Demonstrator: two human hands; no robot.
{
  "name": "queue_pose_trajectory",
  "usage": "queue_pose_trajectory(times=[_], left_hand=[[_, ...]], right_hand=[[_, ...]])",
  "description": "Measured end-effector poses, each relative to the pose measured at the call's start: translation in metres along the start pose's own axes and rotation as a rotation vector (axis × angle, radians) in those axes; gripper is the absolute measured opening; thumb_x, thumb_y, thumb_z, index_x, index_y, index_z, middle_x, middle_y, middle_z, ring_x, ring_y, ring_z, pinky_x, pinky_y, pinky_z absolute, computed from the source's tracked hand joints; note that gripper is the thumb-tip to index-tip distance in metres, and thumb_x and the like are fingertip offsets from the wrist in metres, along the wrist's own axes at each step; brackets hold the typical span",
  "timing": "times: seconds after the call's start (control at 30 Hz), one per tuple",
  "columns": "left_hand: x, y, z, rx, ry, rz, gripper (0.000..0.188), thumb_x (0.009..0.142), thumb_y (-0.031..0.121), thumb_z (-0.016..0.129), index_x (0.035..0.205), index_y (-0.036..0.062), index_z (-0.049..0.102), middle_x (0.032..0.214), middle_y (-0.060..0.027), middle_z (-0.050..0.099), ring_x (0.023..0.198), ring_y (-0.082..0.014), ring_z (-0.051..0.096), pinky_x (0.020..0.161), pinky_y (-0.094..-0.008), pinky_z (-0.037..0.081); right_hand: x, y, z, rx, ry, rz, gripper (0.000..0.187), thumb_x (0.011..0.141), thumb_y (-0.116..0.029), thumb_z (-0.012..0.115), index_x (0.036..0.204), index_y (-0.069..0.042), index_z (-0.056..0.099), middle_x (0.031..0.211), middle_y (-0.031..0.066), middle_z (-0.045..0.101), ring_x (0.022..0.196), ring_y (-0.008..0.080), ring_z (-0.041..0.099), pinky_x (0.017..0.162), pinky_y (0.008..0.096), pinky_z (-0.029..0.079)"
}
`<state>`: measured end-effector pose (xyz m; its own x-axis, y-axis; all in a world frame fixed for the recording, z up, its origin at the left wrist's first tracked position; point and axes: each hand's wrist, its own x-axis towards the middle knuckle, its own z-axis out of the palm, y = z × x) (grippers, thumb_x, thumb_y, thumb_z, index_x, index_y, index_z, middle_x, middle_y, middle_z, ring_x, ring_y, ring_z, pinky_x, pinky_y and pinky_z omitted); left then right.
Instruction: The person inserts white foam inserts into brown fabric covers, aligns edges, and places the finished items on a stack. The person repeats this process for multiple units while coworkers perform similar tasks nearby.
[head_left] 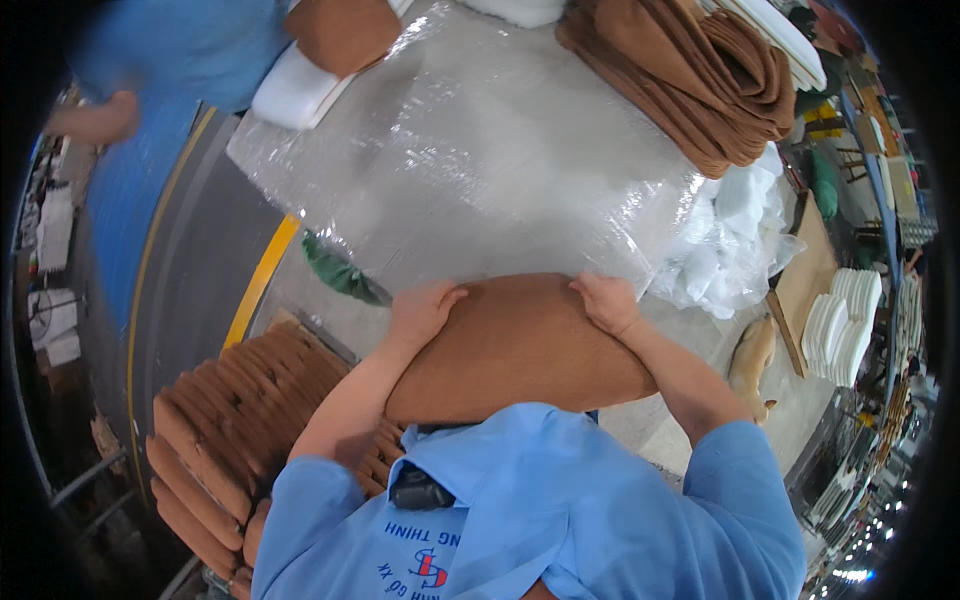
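A plump brown cushion [520, 345] lies in front of my chest, at the near edge of a table wrapped in clear plastic [450, 170]. My left hand [428, 308] is closed on its far left corner, fingers curled over the edge. On the far right corner my right hand [606, 302] grips in the same way. The cushion's near side meets my blue shirt, and its underside is hidden.
Brown cushions [240, 420] are stacked at my left. Folded brown cloth [690, 80] and a brown piece on white padding [345, 35] lie on the table. Bagged white stuffing [735, 220] and a tan dog [752, 365] are at right. A blurred co-worker's hand [95, 118] shows far left.
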<state>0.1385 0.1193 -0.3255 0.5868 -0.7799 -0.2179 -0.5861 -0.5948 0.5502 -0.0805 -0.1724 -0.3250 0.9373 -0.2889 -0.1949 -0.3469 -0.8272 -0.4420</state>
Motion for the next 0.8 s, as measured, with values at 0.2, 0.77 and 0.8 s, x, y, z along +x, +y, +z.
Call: queue_pose_trajectory(times=[0.2,0.77,0.8], left_hand=[[0.005,-0.017,-0.027,-0.243,-0.009,-0.094,0.027,0.101,0.036,0.070,0.106,0.0105,0.075,0.090,-0.0145,0.071,0.087,-0.0329,0.069,0.076,-0.0415,0.053],[-0.131,0.023,-0.080,-0.901,-0.410,-0.735,0.086,0.102,0.051,0.068,0.160,-0.0021,0.033,0.141,-0.0222,0.063,0.115,-0.0298,0.069,0.092,-0.0391,0.058],[-0.130,0.013,-0.062,-0.915,-0.311,-0.676,0.084,0.102,0.050,0.069,0.159,-0.0025,0.036,0.139,-0.0222,0.065,0.117,-0.0306,0.069,0.095,-0.0403,0.057]], right_hand=[[0.004,-0.002,-0.015,-0.002,0.009,-0.010,0.027,0.103,-0.037,0.066,0.114,-0.012,0.065,0.102,0.0169,0.073,0.096,0.0388,0.070,0.079,0.0510,0.055],[-0.092,-0.016,-0.074,0.980,-0.682,0.960,0.090,0.099,-0.060,0.069,0.155,0.005,0.042,0.129,0.0194,0.071,0.103,0.0259,0.075,0.082,0.0391,0.063],[-0.091,-0.011,-0.064,1.068,-0.658,0.916,0.087,0.100,-0.059,0.070,0.151,0.008,0.048,0.127,0.0193,0.072,0.105,0.0260,0.075,0.082,0.0393,0.063]])
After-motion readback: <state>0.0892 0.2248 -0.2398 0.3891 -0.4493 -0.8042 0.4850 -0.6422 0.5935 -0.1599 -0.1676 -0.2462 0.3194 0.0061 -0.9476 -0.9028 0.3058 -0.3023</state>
